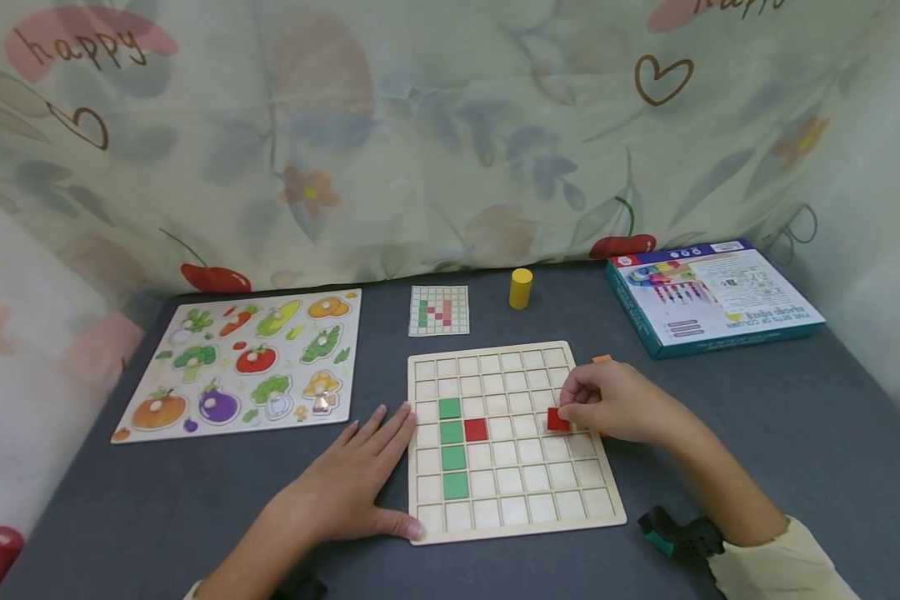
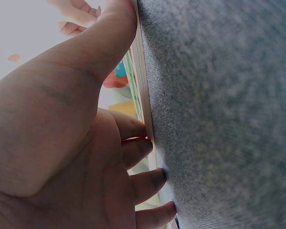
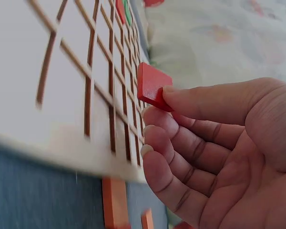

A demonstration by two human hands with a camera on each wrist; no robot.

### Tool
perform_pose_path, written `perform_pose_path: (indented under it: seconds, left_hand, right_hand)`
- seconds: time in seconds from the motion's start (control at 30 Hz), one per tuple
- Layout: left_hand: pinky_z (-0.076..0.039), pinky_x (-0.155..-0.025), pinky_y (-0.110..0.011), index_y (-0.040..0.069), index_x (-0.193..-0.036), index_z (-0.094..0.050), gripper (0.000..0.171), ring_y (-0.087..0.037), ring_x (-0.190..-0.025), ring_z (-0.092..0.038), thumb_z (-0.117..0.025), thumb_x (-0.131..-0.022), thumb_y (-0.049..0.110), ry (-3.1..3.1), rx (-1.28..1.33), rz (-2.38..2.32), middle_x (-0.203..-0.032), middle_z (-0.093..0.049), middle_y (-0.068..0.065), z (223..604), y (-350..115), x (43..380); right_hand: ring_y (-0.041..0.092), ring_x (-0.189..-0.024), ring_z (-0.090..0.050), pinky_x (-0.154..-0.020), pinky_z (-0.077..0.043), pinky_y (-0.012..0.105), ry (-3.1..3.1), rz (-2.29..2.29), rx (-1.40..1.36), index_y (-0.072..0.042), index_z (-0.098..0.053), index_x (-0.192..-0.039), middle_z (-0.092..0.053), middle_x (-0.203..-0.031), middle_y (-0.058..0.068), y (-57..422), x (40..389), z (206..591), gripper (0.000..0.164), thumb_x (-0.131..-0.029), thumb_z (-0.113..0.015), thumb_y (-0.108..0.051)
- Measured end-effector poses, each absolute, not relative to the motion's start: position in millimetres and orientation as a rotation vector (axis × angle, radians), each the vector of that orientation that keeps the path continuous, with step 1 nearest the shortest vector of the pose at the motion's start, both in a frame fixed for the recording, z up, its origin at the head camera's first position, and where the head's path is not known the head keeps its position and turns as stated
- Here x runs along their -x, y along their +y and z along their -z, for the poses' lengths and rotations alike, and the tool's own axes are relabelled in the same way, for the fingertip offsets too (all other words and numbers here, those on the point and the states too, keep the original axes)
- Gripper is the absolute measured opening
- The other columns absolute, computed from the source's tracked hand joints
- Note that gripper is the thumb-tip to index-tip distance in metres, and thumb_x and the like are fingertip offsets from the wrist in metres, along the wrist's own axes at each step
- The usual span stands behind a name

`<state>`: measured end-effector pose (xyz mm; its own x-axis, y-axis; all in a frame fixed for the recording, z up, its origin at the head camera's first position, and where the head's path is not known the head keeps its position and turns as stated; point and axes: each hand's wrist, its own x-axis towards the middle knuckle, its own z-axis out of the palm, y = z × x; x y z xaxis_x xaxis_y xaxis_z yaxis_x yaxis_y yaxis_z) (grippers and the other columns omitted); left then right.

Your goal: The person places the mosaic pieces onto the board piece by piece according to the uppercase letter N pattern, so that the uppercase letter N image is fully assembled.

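Observation:
A square wooden grid board (image 1: 517, 510) lies on the table. Several green tiles (image 1: 453, 457) form a column toward its left side, and a red tile (image 1: 476, 430) sits just right of that column. My right hand (image 1: 617, 403) is over the board's right side, pinching another red tile (image 3: 152, 85) between thumb and fingers. In the right wrist view that tile is tilted and seems raised off the grid. My left hand (image 1: 352, 479) rests at the board's left edge, fingers extended along it and thumb (image 1: 401, 525) on the near left corner.
A small pattern card (image 1: 438, 311) and a yellow cylinder (image 1: 521, 289) stand behind the board. Left lies a vegetable picture board (image 1: 228, 417); at the back right, a flat box (image 1: 720, 296). Orange pieces (image 3: 115, 202) lie beyond the board's right edge, partly hidden by my right hand.

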<state>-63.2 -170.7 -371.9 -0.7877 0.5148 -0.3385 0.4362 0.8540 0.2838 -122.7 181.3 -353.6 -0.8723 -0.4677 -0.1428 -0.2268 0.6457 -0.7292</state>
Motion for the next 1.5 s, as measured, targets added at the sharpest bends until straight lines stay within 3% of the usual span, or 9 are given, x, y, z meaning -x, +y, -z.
perform_pose_path:
  seconds: [0.73,1.5]
  left_hand:
    - [-0.016,-0.116,-0.059,0.014,-0.162,-0.016,0.126,-0.029,-0.152,-0.009,-0.061,-0.07,0.085,2.617,-0.708,-0.274,-0.167,-0.012,-0.001,371.5,-170.6,63.1]
    - [-0.017,-0.116,-0.06,0.013,-0.162,-0.016,0.126,-0.03,-0.152,-0.01,-0.062,-0.07,0.085,2.633,-0.721,-0.256,-0.167,-0.013,-0.002,373.3,-170.9,62.5]
  right_hand:
    - [0.014,-0.065,-0.053,-0.06,-0.043,0.032,2.51,0.962,0.673,-0.016,-0.065,-0.077,-0.057,-0.067,-0.005,119.6,116.1,361.6,0.017,-0.089,-0.073,-0.007]
    - [0.011,-0.062,-0.05,-0.057,-0.041,0.029,2.531,0.901,0.75,-0.016,-0.065,-0.074,-0.054,-0.065,-0.007,114.6,110.1,360.2,0.019,-0.087,-0.072,-0.005]
